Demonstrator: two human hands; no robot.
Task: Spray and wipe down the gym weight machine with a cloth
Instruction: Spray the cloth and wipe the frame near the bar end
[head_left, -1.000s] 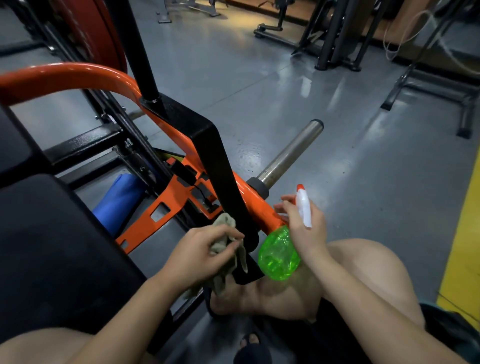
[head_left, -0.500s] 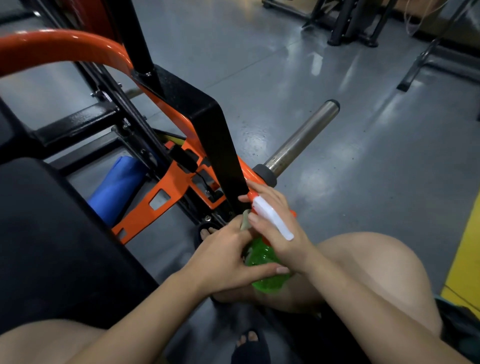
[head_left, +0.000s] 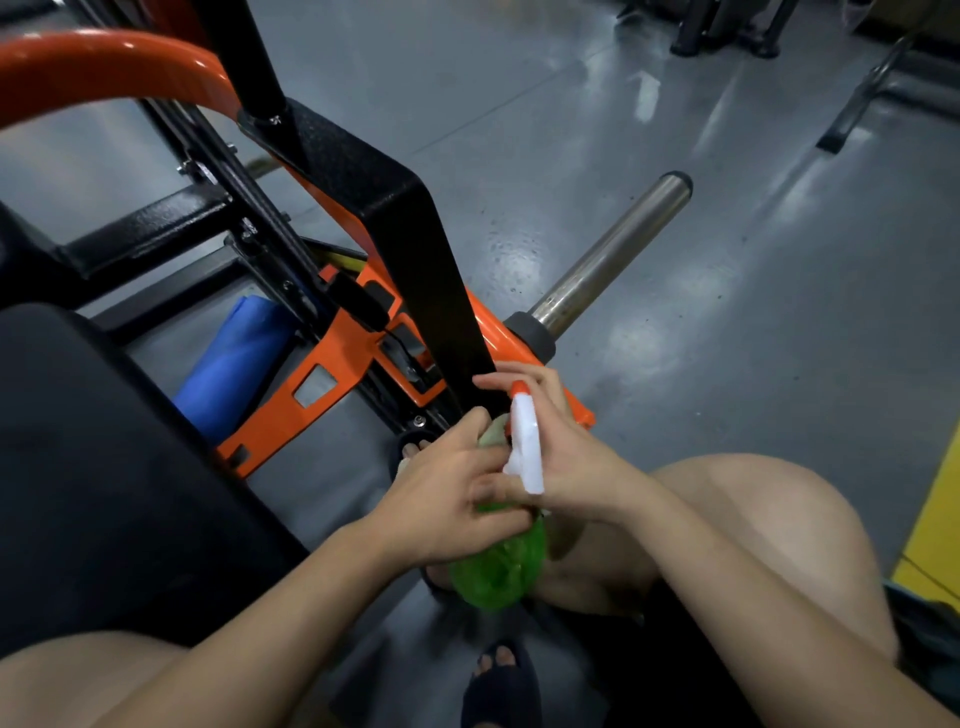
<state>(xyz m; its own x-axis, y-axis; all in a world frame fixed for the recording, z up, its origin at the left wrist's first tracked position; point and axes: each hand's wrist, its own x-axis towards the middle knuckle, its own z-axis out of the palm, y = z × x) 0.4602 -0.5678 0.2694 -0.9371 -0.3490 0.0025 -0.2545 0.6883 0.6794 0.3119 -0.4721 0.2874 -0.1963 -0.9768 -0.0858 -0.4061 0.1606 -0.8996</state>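
At the orange frame (head_left: 337, 348): both hands meet, touching.
Left hand (head_left: 441, 499): curled round cloth (head_left: 491, 435), mostly hidden.
Right hand (head_left: 576, 462): grips spray bottle (head_left: 501, 569).

Just a blue roll (head_left: 234, 358) on the shiny grey floor (head_left: 779, 364), yellow stripe (head_left: 935, 519) far to its right, black frames (head_left: 727, 31) well beyond it.

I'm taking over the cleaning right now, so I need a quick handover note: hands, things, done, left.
Left hand: holds the bunched cloth, thumb across the bottle's neck.
Right hand: grips the spray bottle by its white head.
Both hands meet low on the machine, by the black bar and orange frame.
Done: no wiped patch can be told.
Left: spray and wipe the machine.
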